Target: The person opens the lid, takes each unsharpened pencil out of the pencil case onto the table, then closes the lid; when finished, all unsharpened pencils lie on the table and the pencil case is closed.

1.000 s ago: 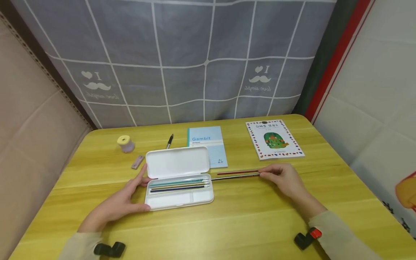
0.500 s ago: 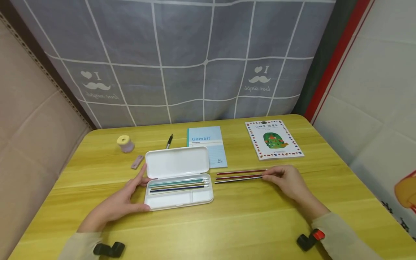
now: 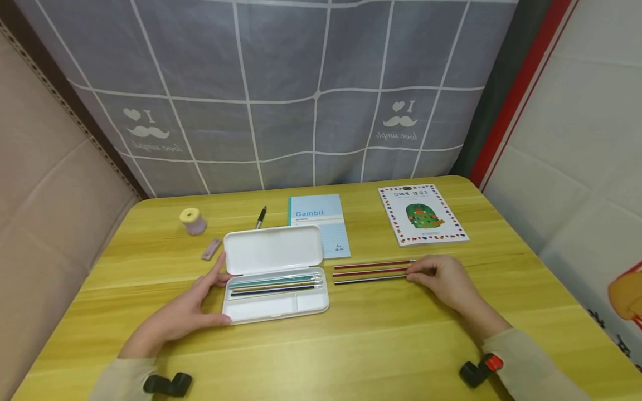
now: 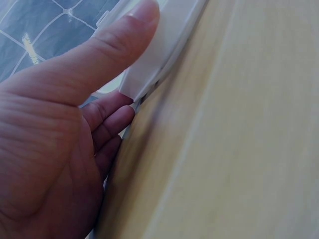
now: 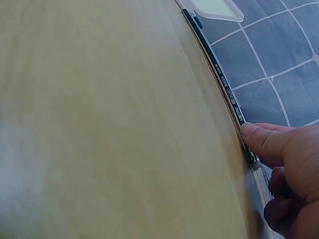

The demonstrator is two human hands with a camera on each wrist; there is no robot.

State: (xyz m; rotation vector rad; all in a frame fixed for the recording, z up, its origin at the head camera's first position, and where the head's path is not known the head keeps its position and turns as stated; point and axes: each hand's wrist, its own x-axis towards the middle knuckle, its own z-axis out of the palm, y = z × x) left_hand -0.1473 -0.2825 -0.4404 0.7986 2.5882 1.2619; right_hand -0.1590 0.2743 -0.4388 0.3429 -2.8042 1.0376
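A white pencil case (image 3: 263,306) lies open on the table, several pencils (image 3: 276,285) in its back compartment, its front compartments holding nothing. My left hand (image 3: 185,312) grips the case's left end, thumb at the front corner and index finger stretched toward the lid. In the left wrist view, the thumb overlaps the white case wall (image 4: 149,64) and the other fingers curl at its end. Right of the case, my right hand (image 3: 443,281) pinches the near end of a black pencil (image 3: 368,280) between thumb and fingers. Two red pencils (image 3: 368,272) lie just behind it, roughly parallel.
Behind the case are a blue notebook (image 3: 336,239) and a black pen (image 3: 261,216), both partly covered by its lid. A small pinkish block (image 3: 211,249) and a yellow-topped container (image 3: 193,221) stand at left. A picture book (image 3: 423,215) lies at back right.
My right hand has moved slightly right and drawn the black pencil clear of the case, beside two red pencils now spread apart. The left hand has stayed on the case.
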